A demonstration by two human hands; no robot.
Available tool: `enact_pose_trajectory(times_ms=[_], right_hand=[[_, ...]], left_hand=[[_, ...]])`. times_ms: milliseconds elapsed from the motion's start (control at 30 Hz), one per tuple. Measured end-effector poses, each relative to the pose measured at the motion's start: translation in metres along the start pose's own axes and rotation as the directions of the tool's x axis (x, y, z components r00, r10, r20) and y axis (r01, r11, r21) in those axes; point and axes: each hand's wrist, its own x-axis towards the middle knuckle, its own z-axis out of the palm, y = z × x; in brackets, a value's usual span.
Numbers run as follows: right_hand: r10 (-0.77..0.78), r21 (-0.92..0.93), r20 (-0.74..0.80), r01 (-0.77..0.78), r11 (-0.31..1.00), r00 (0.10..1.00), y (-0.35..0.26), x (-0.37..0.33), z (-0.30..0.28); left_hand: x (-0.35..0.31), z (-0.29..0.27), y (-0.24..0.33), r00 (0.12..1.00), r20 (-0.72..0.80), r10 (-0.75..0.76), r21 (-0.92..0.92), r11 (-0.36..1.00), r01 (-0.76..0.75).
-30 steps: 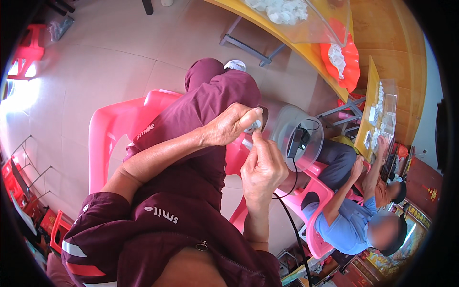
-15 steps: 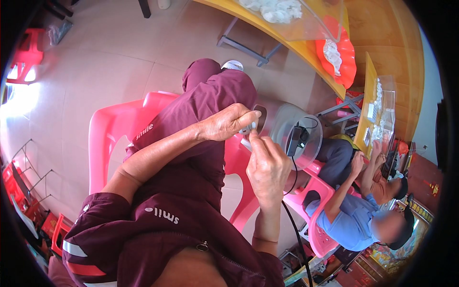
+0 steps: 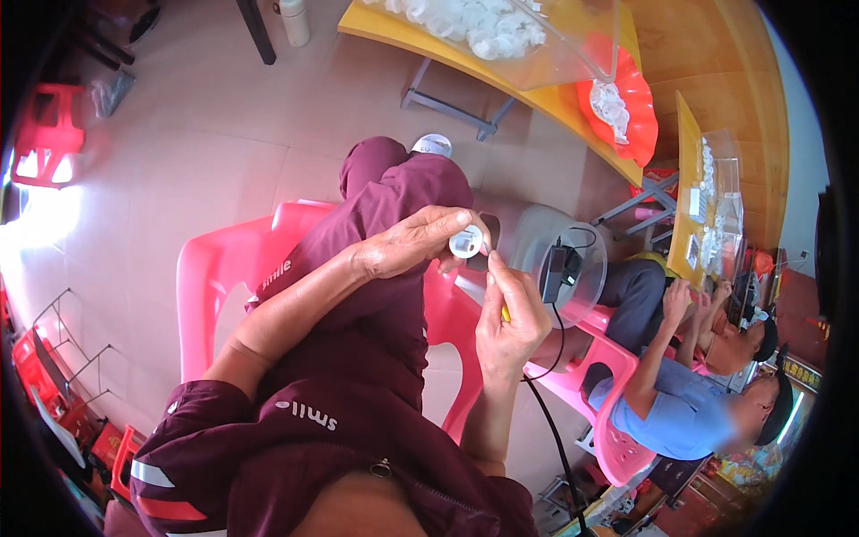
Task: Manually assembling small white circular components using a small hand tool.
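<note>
A small round white plastic piece point(image 3: 466, 242) is pinched between the thumb and fingers of my left hand point(image 3: 407, 243); its hollow side shows, with some form inside. Just to the right, my right hand point(image 3: 512, 327) is closed around a slim tool whose yellow handle point(image 3: 506, 314) shows between the fingers. The tool's tip lies close to the edge of the white piece; whether it touches, I cannot tell. Both hands are held above my lap, near the maroon trouser legs point(image 3: 407, 188).
Beyond my knees, a yellow table point(image 3: 376, 25) bears a clear tray of white pieces point(image 3: 501, 31) and a red wavy-edged dish point(image 3: 640, 112). At right stands a clear round tub point(image 3: 595, 277) with a black adapter point(image 3: 557, 273) and cable. A co-worker in blue point(image 3: 667, 407) sits beyond on a pink chair point(image 3: 617, 447).
My left hand has turned the white piece so its round hollow side now shows. My right hand has moved slightly down and away, and the yellow handle has come into sight.
</note>
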Motion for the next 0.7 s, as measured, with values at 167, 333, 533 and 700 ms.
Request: enact_pose_trajectory(times_ms=[167,333,533,700], right_hand=[[0.033,0.022,-0.042,-0.032,0.999,0.999,-0.001,-0.002,0.006],[0.060,0.013,-0.028,-0.060,0.998,0.998,0.002,-0.001,0.009],[-0.028,-0.041,-0.049,0.026,0.999,0.998,0.005,-0.001,0.012],[-0.083,-0.174,-0.059,0.072,0.982,0.995,0.007,-0.003,0.014]], left_hand=[[0.001,0.003,0.002,1.000,0.001,0.028,-0.090,0.996,-0.028],[0.002,0.001,0.001,1.000,0.000,0.014,-0.176,0.984,-0.013],[0.002,-0.002,-0.003,0.999,0.005,0.033,-0.185,0.982,-0.031],[0.002,-0.002,-0.003,0.999,-0.025,0.025,-0.151,0.988,-0.029]])
